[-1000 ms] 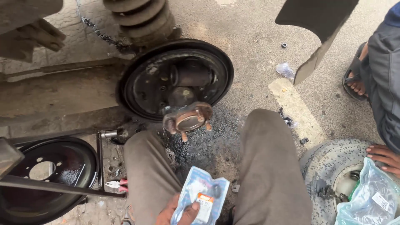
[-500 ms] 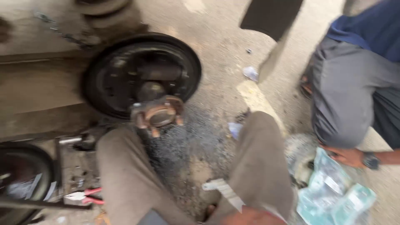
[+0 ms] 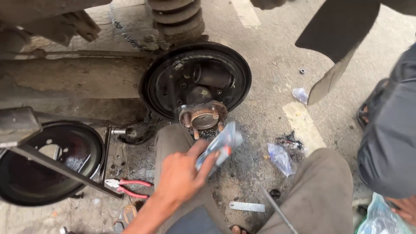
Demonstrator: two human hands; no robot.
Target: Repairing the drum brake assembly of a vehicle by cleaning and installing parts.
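Plastic packet, clear blue-white, crinkled, pinched in left hand

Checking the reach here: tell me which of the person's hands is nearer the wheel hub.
Left. The left hand, holding a packet, is just below the wheel hub; the right hand is out of view.

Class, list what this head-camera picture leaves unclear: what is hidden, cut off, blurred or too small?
- Right hand: outside the head view.
- Packet in the left hand: motion-blurred, contents unreadable.
- Other person's hand: cut by the right edge, fingers behind a plastic bag.
- Brake drum: partly covered by a metal bar.
- Small dark piece on the ground: too small to identify.
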